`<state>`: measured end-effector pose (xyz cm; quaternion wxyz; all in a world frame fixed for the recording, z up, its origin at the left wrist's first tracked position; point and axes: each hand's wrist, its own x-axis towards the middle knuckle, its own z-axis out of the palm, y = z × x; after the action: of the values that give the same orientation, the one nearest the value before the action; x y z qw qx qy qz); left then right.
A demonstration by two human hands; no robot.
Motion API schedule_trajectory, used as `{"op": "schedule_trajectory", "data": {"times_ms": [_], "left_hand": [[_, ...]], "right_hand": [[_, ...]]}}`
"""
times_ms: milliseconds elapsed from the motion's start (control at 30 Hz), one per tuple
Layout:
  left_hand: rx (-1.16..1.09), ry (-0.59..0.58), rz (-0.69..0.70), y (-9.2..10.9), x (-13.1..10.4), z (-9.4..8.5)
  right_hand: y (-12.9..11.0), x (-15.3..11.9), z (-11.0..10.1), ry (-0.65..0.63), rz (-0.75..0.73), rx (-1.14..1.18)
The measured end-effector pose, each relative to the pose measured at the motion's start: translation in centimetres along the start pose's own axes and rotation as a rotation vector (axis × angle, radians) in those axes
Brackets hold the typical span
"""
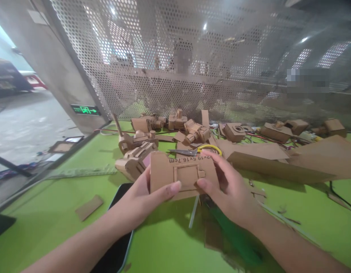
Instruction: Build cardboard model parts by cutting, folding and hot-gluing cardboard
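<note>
Both of my hands hold a small cardboard box (161, 170), raised over the green table. Its face carries a raised rectangular frame with a small tab on the right, and printed digits run along the top edge. My left hand (149, 193) grips the left end, thumb lying on the front. At the right end, my right hand (229, 187) has its thumb near the frame and its fingers partly hidden behind. Just beyond the box lie scissors (189, 152) with a yellow handle. Below my right hand are a green tool (234, 233) and a pale translucent stick (194, 212).
Cardboard camera-like models (196, 131) line the table (164, 242) before a perforated metal screen (152, 76). A large cardboard sheet (277, 165) lies right. A dark-screened device (118, 231) sits under my left forearm, with a cardboard scrap (89, 207) beside it.
</note>
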<state>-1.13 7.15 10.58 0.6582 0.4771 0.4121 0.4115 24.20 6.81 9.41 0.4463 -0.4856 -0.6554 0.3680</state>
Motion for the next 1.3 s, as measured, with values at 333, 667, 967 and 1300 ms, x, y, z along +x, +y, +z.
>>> {"op": "schedule_trajectory", "data": {"times_ms": [333, 667, 967, 1300], "left_hand": [[0.015, -0.003, -0.037, 0.2, -0.1, -0.3], [-0.03, -0.118, 0.017, 0.4, -0.6, -0.5], [0.075, -0.01, 0.012, -0.2, -0.2, -0.5], [0.0, -0.054, -0.036, -0.1, -0.1, -0.6]], "right_hand": [[0.2, -0.2, 0.1, -0.033, -0.013, 0.032], [0.2, 0.0, -0.4, 0.007, -0.079, 0.024], [0.5, 0.0, -0.2, -0.003, -0.133, -0.03], [0.7, -0.2, -0.1, 0.002, -0.182, -0.073]]}}
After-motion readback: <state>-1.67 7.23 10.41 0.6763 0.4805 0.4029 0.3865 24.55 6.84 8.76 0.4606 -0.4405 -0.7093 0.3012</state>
